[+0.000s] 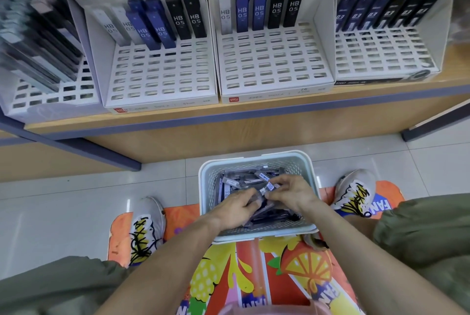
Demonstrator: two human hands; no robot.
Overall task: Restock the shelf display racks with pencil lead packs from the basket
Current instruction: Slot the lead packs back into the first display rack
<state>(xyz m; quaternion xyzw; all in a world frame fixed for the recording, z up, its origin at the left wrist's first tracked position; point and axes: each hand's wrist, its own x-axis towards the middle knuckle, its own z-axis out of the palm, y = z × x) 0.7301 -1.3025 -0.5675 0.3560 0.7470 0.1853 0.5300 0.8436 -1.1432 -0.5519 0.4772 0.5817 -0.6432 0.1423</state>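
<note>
Both of your hands are down in the basket [256, 159], which sits on the floor between your shoes, on a bright fruit-printed mat [292, 271], and holds a loose heap of pencil lead packs [244, 182]. Your right hand [292, 194] has its fingers curled round one pack [267, 188] and pinches it; your left hand [235, 204] is curled over the pile, but I cannot tell whether it actually holds anything, since the packs under it are blurred. The heap is tangled, so lifting the pinched pack could drag a neighbour out and drop it on the floor. Labels in the basket are too small to read from here, and the display racks [274, 60] differ: two are marked HB 0.5, and the rack on the far right [381, 52] carries 0.3 packs. Slot one in without checking and you will likely misfile it. The racks' back rows lean loosely, so a careless push may tip them.
</note>
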